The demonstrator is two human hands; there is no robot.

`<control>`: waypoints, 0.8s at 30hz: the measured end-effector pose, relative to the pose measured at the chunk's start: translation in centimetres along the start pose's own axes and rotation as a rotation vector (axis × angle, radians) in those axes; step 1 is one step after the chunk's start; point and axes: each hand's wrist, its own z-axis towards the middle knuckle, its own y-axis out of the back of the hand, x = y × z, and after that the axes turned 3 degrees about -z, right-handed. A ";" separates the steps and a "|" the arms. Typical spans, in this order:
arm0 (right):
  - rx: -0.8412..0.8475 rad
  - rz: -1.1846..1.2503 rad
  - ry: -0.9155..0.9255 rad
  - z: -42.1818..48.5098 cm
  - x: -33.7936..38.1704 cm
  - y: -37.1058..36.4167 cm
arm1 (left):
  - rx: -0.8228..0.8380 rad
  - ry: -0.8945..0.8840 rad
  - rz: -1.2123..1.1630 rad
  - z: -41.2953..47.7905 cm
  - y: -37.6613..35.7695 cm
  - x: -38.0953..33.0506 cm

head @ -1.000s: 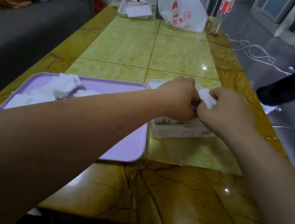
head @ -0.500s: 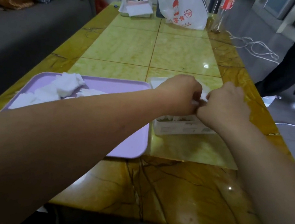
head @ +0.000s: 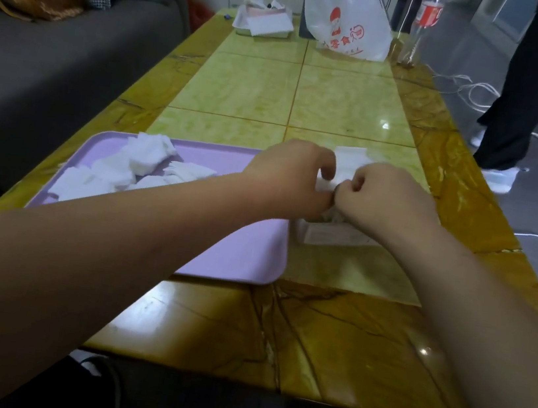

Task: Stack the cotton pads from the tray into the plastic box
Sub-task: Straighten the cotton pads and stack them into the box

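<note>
A lilac tray (head: 246, 256) lies on the table at the left, with several loose white cotton pads (head: 135, 164) heaped in its far left part. Right of the tray stands the clear plastic box (head: 332, 237), mostly hidden behind my hands. My left hand (head: 292, 176) and my right hand (head: 386, 192) meet just above the box, both with fingers curled, pinching white cotton pads (head: 345, 166) between them. The upper edge of those pads sticks up behind my knuckles.
A white plastic bag (head: 345, 17), a white dish with papers (head: 265, 21) and a clear bottle (head: 424, 21) stand at the table's far end. A grey sofa (head: 58, 46) runs along the left. A person in dark trousers (head: 533, 85) stands at the right among white cables.
My hands stay together over the box, still working the pads; the left fingers have loosened slightly and more of the pads shows behind them. The person at the right has stepped closer.
</note>
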 end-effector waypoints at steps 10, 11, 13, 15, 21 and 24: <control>0.116 0.083 -0.038 0.2 0.9 -0.4 | 0.068 0.019 -0.190 -0.9 -0.7 0.8; 0.084 0.032 -0.027 0.1 1.4 -0.1 | 0.066 0.014 -0.195 -1.1 -0.7 1.0; 0.002 -0.068 0.012 -0.1 2.9 0.8 | 0.050 -0.001 -0.234 -1.8 -0.3 1.3; -0.058 -0.094 0.076 -0.7 5.0 1.1 | 0.000 -0.023 -0.297 -2.8 0.6 1.9; -0.132 0.075 0.346 -2.6 10.4 -2.4 | -0.167 0.153 -0.102 -6.5 5.1 7.5; 0.052 0.248 0.404 -3.5 12.3 -5.1 | -0.102 0.425 0.128 -8.5 7.4 11.4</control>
